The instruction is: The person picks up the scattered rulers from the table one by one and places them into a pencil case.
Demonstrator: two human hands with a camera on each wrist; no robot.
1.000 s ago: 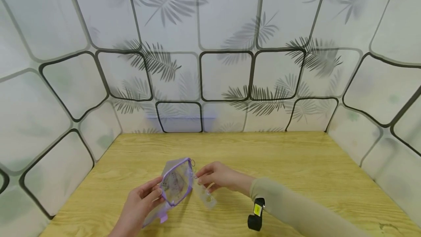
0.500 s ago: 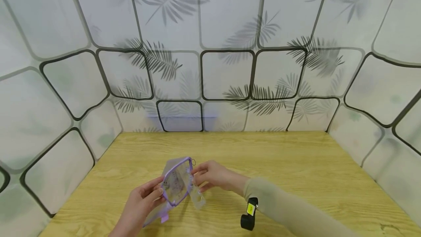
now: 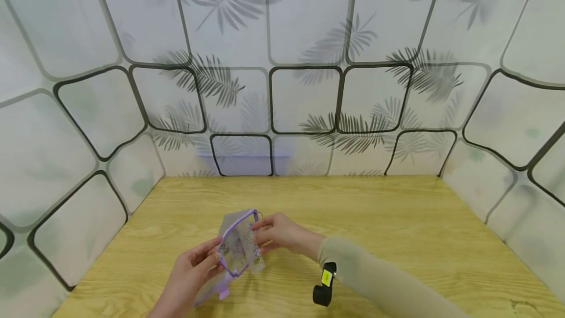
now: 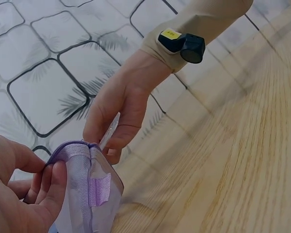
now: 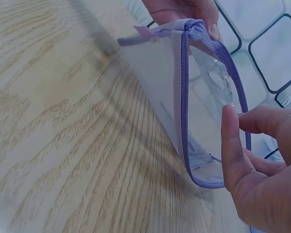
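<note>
A see-through zipper pouch with purple edging stands tilted, its mouth spread wide toward the right. My left hand pinches the purple rim between thumb and fingers; the left wrist view shows a small purple tab beside the zipper. A clear, flat plastic strip with a rounded hole near one end is between the fingertips of my right hand. Part of the strip lies inside the pouch's mouth in the right wrist view, and the fingers hide its near end. A metal ring hangs at the pouch's upper corner.
Both hands work over a light wood-grain table. Patterned fabric walls rise at the back and both sides. A black strap-on camera sits on the right sleeve.
My right hand has moved left with the clear strip, bringing it from beside the pouch to its mouth. The left hand keeps its hold on the rim, nearly still.
</note>
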